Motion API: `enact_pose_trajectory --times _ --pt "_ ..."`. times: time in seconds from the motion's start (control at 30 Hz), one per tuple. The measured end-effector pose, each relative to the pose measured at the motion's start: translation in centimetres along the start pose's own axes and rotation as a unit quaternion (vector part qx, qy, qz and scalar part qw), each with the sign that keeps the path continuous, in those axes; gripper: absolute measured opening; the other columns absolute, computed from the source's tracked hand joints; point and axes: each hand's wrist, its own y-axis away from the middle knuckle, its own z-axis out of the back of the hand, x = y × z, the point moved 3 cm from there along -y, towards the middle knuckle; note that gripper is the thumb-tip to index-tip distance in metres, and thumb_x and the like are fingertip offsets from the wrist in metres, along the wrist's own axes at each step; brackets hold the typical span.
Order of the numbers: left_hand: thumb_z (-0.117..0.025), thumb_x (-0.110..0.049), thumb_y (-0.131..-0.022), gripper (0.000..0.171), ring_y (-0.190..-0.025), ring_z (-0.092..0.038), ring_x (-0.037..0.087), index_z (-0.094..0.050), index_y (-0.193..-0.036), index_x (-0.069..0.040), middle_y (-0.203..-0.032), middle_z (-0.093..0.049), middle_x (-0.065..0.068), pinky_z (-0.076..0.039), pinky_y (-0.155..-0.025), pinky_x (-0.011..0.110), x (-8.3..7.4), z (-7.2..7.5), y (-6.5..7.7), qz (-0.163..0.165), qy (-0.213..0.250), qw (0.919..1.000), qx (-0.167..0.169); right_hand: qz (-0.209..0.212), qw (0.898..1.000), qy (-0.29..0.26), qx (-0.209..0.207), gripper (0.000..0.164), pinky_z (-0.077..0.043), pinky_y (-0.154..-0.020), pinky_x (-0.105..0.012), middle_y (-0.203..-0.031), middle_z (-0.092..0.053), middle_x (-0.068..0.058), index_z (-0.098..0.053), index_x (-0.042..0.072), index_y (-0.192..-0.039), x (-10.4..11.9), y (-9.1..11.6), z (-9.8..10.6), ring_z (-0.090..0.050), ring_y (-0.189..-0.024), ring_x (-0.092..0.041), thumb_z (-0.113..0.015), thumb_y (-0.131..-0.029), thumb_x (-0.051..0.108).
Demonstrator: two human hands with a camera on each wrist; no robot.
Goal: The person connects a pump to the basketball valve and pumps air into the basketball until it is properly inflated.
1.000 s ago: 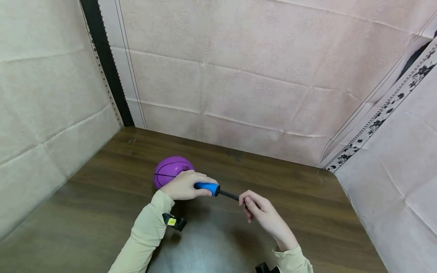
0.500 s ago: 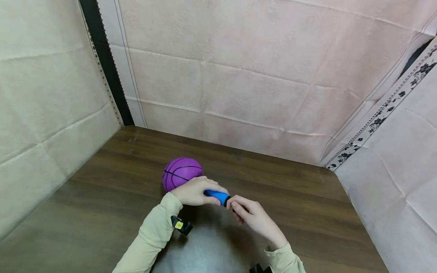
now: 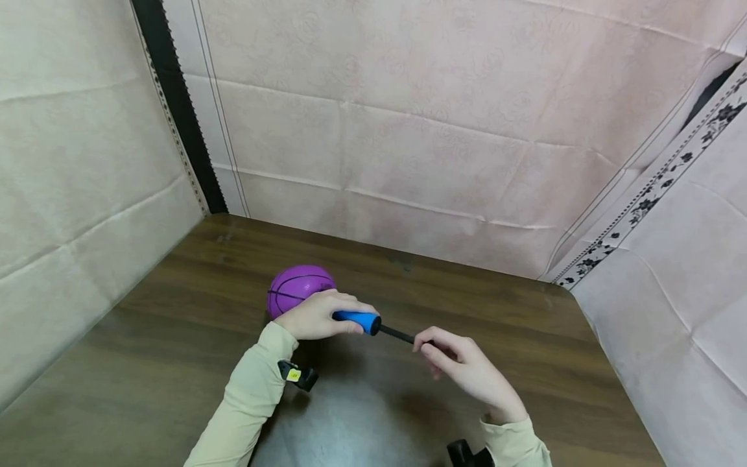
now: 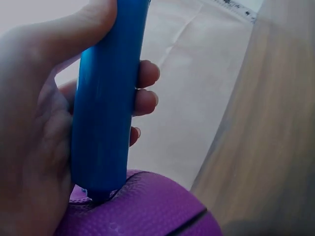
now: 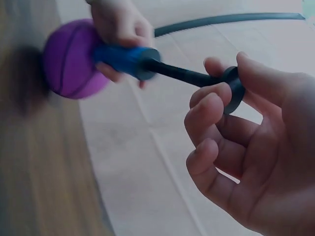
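Note:
A purple ball (image 3: 294,285) with black seam lines lies on the wooden table, dented where a small hand pump (image 4: 106,108) meets it. Around the pump's blue barrel my left hand (image 3: 322,316) curls its thumb and fingers; the barrel's end sits against the ball in the left wrist view. From the other end a black rod (image 5: 182,74) reaches out toward my right hand (image 3: 467,366). Its thumb and fingers pinch the round black handle (image 5: 235,90) at the rod's tip. How deep the pump's needle goes into the ball is hidden.
The brown wooden table (image 3: 192,311) is bordered by pale cloth walls (image 3: 373,130) at the back and both sides. A black strip (image 3: 181,110) stands in the left corner. A camera (image 3: 297,375) is strapped to the left wrist.
The right hand first pushed the rod into the barrel, then drew it back out to the right. The left hand and ball shifted right, then back left. The ball's dent shows again.

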Motion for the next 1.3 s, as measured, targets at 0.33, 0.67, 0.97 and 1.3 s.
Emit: enact_pose_trajectory --times 0.33,0.67,0.97,1.3 --pt "-0.064 -0.041 -0.091 0.038 -0.086 -0.054 0.006 -0.063 -0.127 -0.029 -0.1 -0.068 -0.009 -0.044 -0.076 0.024 0.5 1.0 0.7 0.006 -0.009 0.9997 -0.022 0.031 0.999 -0.011 -0.011 0.016 -0.046 -0.054 -0.026 -0.066 -0.051 -0.009 -0.06 0.013 -0.107 0.3 0.7 1.2 -0.053 -0.06 -0.017 -0.048 -0.101 0.005" --pt "-0.066 -0.036 -0.09 0.033 -0.094 -0.064 0.01 -0.068 -0.121 -0.026 -0.112 -0.072 -0.005 -0.047 -0.085 0.032 -0.3 0.3 0.3 0.022 -0.077 0.9959 -0.043 -0.047 0.997 -0.032 -0.054 0.018 -0.047 -0.053 -0.028 -0.066 -0.049 -0.01 -0.059 0.009 -0.104 -0.7 -1.4 -2.2 -0.051 -0.056 -0.011 -0.045 -0.104 0.019" --pt "-0.061 -0.04 -0.094 0.033 -0.093 -0.061 0.004 -0.066 -0.124 -0.027 -0.116 -0.07 -0.008 -0.044 -0.086 0.03 -1.1 -2.5 -1.2 -0.006 0.013 0.9998 -0.013 -0.062 0.992 -0.047 -0.102 0.021 -0.047 -0.052 -0.029 -0.065 -0.05 -0.013 -0.059 0.008 -0.102 -1.1 -2.5 -4.6 -0.048 -0.054 -0.008 -0.044 -0.104 0.022" --pt "-0.063 -0.034 -0.094 0.036 -0.096 -0.057 0.007 -0.061 -0.13 -0.027 -0.116 -0.068 -0.005 -0.042 -0.088 0.029 -1.5 -2.3 -1.3 -0.022 0.068 0.997 0.029 -0.021 0.996 -0.085 -0.034 0.02 -0.044 -0.054 -0.031 -0.064 -0.049 -0.013 -0.06 0.005 -0.102 -1.3 -1.8 -2.9 -0.046 -0.057 -0.01 -0.047 -0.103 0.02"
